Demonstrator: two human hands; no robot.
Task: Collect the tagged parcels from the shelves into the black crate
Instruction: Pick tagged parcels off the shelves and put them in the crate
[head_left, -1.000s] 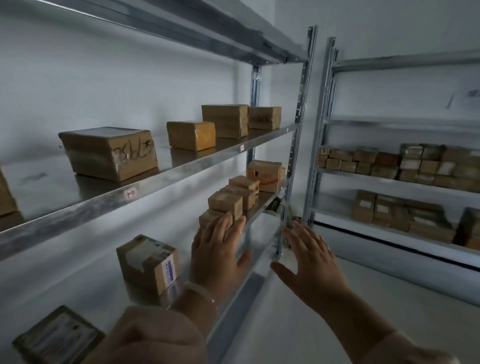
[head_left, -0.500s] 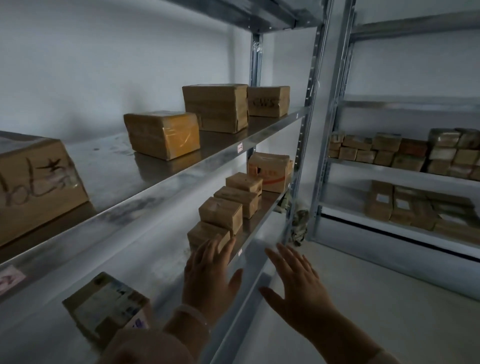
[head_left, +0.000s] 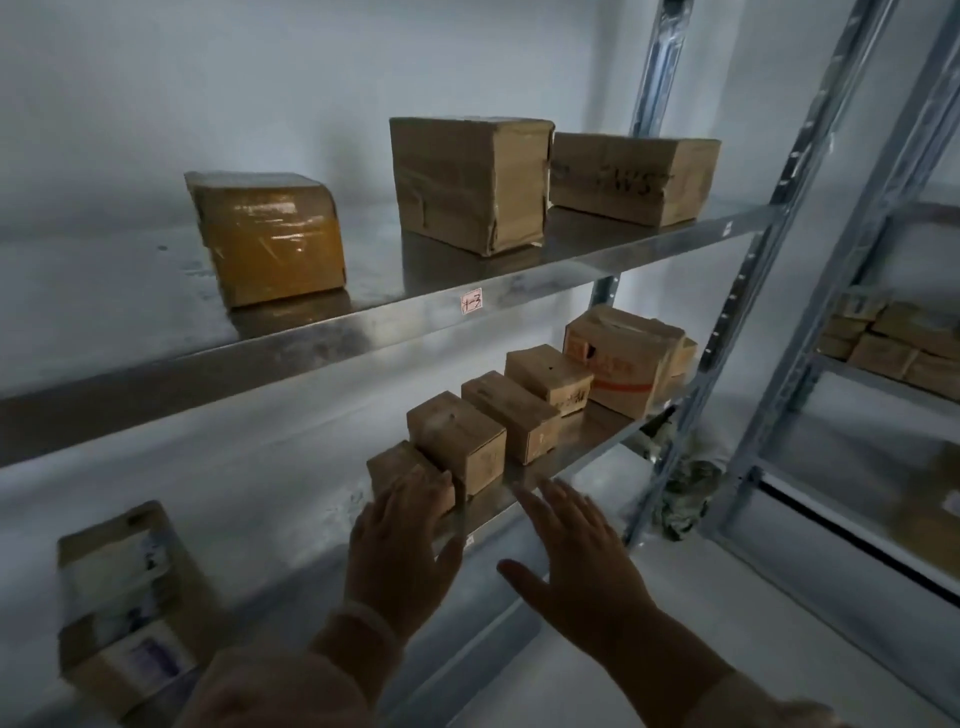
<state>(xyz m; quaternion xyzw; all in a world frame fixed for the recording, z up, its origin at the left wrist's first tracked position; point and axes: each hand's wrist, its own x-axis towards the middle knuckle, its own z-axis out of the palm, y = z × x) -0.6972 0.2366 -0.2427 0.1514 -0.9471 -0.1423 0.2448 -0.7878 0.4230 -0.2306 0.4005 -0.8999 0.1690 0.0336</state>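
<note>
A crumpled, mottled bundle (head_left: 685, 493) is lying on the pale floor (head_left: 696, 597), beyond and to the right of the right hand (head_left: 576, 566); its material cannot be told. A white wall (head_left: 156, 104) is rising well beyond the left hand (head_left: 400, 545). High above that hand, a small pale sticker (head_left: 471, 301) with handwritten marks is showing. A black strip (head_left: 857, 545) is running low, well right of the right hand.

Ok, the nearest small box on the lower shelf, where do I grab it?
Come from the aisle, over the top of the nearest small box: fingers behind, thumb on its front face. The next box crowds its right side, so a side pinch looks blocked.
</note>
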